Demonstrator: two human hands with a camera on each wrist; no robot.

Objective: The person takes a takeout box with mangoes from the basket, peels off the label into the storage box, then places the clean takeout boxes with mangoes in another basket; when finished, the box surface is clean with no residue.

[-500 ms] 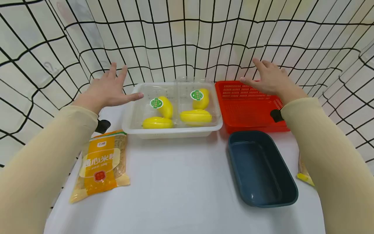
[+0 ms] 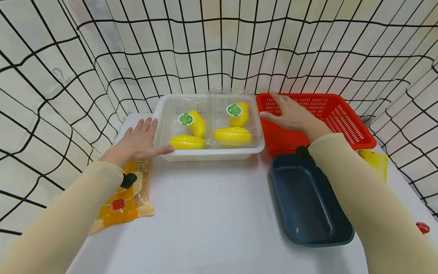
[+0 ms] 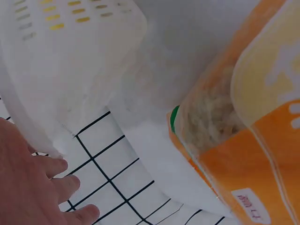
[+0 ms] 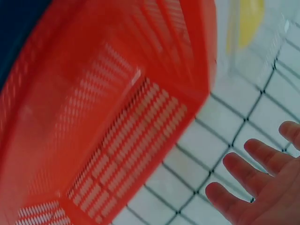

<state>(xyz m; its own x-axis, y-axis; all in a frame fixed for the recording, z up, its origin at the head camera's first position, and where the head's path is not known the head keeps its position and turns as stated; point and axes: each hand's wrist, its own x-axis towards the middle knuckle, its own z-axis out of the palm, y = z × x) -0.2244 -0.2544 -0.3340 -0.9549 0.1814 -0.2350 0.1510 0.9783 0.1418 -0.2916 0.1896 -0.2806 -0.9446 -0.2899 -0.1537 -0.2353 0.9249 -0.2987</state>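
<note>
My left hand (image 2: 137, 142) is spread at the left edge of a white basket (image 2: 205, 154), thumb near its front corner; contact is unclear. Inside the basket sit clear plastic boxes (image 2: 202, 102) with yellow fruits (image 2: 187, 142), two bearing green stickers. My right hand (image 2: 291, 116) hovers over the left part of a red perforated basket (image 2: 347, 121), fingers extended and holding nothing. In the right wrist view its fingers (image 4: 243, 171) are apart from the red basket's rim. Below the left wrist lies an orange bag (image 2: 119, 213) of dry food, partly hidden by the arm.
A dark blue tray (image 2: 304, 205) stands in front of the red basket, partly under the right forearm. A yellow packet (image 2: 376, 163) and a small red item (image 2: 422, 228) lie to the right. Black wire mesh (image 2: 219, 49) surrounds the white table (image 2: 212, 213) at back and sides.
My left hand has come down and nearer to the white basket's front left corner. The right hand has moved left and lower, uncovering more of the red basket and the yellow packet.
</note>
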